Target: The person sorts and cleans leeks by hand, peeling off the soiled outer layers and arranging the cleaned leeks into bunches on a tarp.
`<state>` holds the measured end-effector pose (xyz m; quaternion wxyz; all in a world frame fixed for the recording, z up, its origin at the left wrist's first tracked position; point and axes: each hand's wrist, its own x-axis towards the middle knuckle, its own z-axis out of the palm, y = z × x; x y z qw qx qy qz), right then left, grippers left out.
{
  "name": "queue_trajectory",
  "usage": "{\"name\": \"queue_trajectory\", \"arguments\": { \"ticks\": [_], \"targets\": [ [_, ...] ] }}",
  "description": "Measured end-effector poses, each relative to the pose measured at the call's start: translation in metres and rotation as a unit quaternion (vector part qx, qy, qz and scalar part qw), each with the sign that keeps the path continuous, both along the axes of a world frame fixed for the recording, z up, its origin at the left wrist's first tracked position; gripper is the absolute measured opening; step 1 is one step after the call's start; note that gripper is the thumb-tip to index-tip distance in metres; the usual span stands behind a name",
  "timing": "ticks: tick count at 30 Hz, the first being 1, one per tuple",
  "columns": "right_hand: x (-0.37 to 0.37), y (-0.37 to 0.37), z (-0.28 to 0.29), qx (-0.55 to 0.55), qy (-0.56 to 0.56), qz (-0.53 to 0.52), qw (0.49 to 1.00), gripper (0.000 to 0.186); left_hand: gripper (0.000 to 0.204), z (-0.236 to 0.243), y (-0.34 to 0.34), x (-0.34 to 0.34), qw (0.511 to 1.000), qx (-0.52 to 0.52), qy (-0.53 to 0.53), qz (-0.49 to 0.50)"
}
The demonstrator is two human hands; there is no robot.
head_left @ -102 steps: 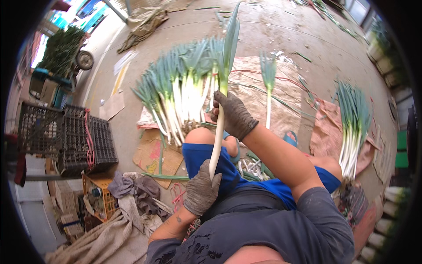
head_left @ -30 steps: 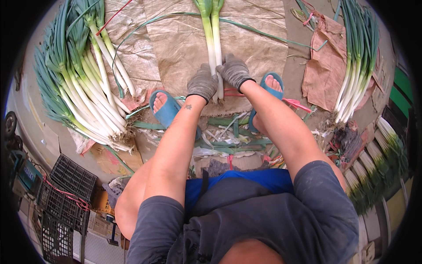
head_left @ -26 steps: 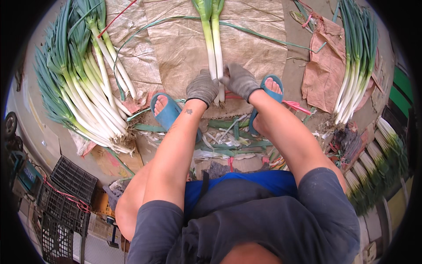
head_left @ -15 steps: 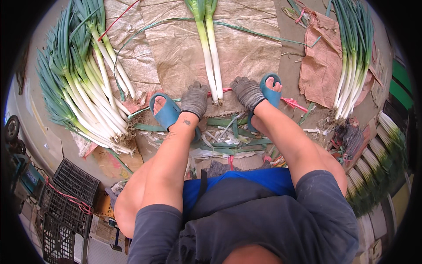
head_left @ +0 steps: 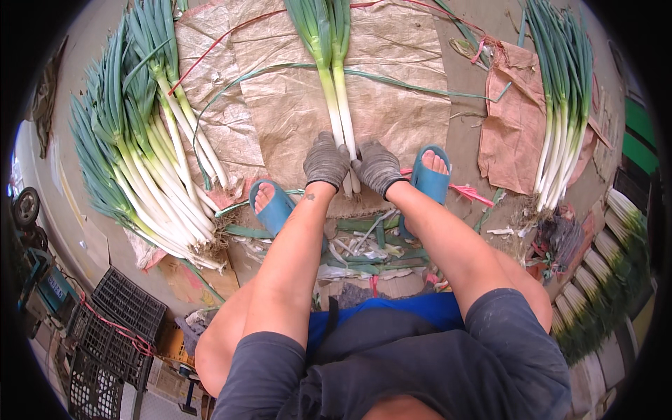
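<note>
Two leeks [head_left: 336, 101] lie side by side on the tan woven sheet [head_left: 406, 56], leaves away from me. My left hand [head_left: 326, 161], in a grey glove, closes on the white lower stalk of the left one. My right hand [head_left: 375, 165], gloved alike, closes against the other stalk near its base. The root ends are partly visible between my hands. A larger pile of leeks [head_left: 154, 182] lies to the left, and a bunch [head_left: 560, 140] lies at the right beside a pink sack [head_left: 507, 126].
Black plastic crates [head_left: 115, 308] and a wheeled teal machine [head_left: 49, 280] stand at lower left. Stacked leek bundles [head_left: 602, 273] line the right side. Cut leaf scraps [head_left: 367, 245] lie between my blue sandals [head_left: 430, 178]. A green string [head_left: 273, 68] crosses the sheet.
Earliest, I held one leek upright; now two lie on the sheet. Since half a second ago, my hands have moved from beside the root tips onto the stalks, and the view has shifted.
</note>
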<state>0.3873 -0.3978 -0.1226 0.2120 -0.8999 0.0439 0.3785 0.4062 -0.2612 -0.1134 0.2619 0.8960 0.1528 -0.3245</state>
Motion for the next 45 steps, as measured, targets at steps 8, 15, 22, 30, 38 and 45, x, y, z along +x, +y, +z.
{"name": "queue_trajectory", "arguments": {
  "ticks": [8, 15, 22, 30, 38, 45],
  "targets": [
    [0.055, -0.027, 0.018, -0.002, -0.144, -0.014, 0.989, 0.04, 0.042, 0.018, 0.015, 0.038, 0.993, 0.043, -0.097, -0.055],
    [0.152, -0.092, -0.011, -0.053, -0.338, 0.152, 0.927, 0.026, 0.033, 0.001, 0.082, 0.151, 0.918, 0.159, -0.306, -0.197],
    [0.212, -0.092, -0.022, -0.064, -0.386, 0.212, 0.896, 0.013, 0.017, -0.01, 0.11, 0.187, 0.909, 0.186, -0.253, -0.275],
    [0.245, -0.067, -0.029, -0.118, -0.318, 0.146, 0.929, 0.017, 0.02, -0.021, 0.127, 0.195, 0.893, 0.231, -0.271, -0.276],
    [0.256, -0.074, -0.021, -0.107, -0.379, 0.123, 0.911, 0.027, 0.021, -0.018, 0.117, 0.213, 0.907, 0.209, -0.281, -0.235],
    [0.321, -0.107, -0.017, -0.114, -0.384, 0.162, 0.902, 0.026, 0.033, -0.006, 0.138, 0.27, 0.89, 0.232, -0.352, -0.176]
  ]
}}
